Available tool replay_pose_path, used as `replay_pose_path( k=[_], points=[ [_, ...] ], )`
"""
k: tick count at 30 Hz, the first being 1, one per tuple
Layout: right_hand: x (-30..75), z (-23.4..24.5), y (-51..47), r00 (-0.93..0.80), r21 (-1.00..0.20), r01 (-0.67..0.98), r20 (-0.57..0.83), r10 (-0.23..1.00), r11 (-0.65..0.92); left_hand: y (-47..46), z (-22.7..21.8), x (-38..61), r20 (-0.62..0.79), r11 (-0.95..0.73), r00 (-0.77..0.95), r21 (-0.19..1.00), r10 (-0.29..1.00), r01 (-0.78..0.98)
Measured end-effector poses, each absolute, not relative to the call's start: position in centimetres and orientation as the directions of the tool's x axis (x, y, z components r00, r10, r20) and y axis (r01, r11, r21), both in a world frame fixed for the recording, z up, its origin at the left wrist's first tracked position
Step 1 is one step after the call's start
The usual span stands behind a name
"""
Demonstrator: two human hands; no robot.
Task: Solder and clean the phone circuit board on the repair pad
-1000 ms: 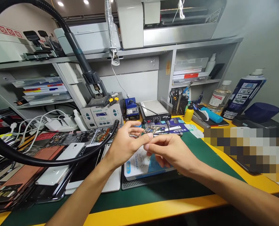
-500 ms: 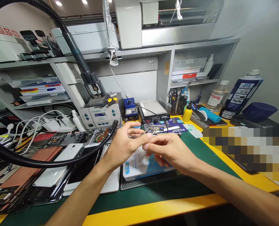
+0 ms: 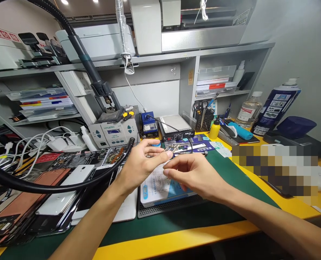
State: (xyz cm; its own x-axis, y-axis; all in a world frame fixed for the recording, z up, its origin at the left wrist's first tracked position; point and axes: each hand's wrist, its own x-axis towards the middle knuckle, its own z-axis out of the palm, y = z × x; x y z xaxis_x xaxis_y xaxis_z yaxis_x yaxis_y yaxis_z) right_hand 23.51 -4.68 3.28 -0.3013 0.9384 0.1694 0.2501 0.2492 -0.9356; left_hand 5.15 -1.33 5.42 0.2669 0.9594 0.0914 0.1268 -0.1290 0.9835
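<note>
1. Head view: the left hand (image 3: 140, 164) and the right hand (image 3: 194, 173) are raised over the middle of the bench. Half a second ago their fingertips met. Now the right fingertips sit lower, at 5 o'clock of the left thumb, with a small gap between the hands.
2. The left thumb and forefinger curl into a loose pinch, and the right fingers are half curled. Whether either hand holds anything is too small to tell.
3. The blue-and-white printed packet (image 3: 159, 186) lies flat at 6 o'clock, right under both hands, on the black perforated mat (image 3: 171, 206). It has not shifted.
4. The black hose (image 3: 55, 187) sweeps in from 9 o'clock and ends near the left knuckles. Stacked phones (image 3: 57, 202) crowd 8 o'clock. The hot-air station (image 3: 114, 130) stands at 11 o'clock, and a white pen-like tool (image 3: 195, 147) lies at 1 o'clock.
5. The green mat (image 3: 217, 213) is bare from 4 to 6 o'clock, down to the yellow bench edge (image 3: 176, 240).
</note>
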Motion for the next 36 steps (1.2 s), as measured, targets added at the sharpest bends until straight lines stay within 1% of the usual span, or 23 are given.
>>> replay_pose_path(
  k=[4,8,12,19,25,36],
  points=[
    [23.4,3.0,-4.8,-0.239,-0.847,0.385,0.291,0.926,0.366,-1.3,5.6,4.9,0.069,-0.090,0.298,0.994,0.952,0.059],
    [23.4,2.9,-4.6,-0.207,-0.760,0.465,0.405,0.891,0.454,-1.4,5.8,4.8,0.051,-0.057,0.346,0.998,0.937,0.008],
    [23.4,2.5,-4.3,-0.219,-0.680,0.490,0.509,0.832,0.545,-1.8,5.9,5.0,0.055,-0.049,0.378,0.998,0.924,-0.025],
    [23.4,1.4,-3.9,-0.266,-0.502,0.488,0.693,0.670,0.714,-2.3,5.9,5.4,0.059,-0.035,0.403,0.997,0.913,-0.067],
    [23.4,1.1,-3.6,-0.284,-0.418,0.505,0.745,0.603,0.755,-2.4,6.0,5.7,0.058,-0.027,0.411,0.996,0.910,-0.080],
    [23.4,1.1,-3.6,-0.285,-0.384,0.518,0.765,0.577,0.765,-2.6,6.1,5.7,0.056,-0.023,0.423,0.996,0.905,-0.082]
  ],
)
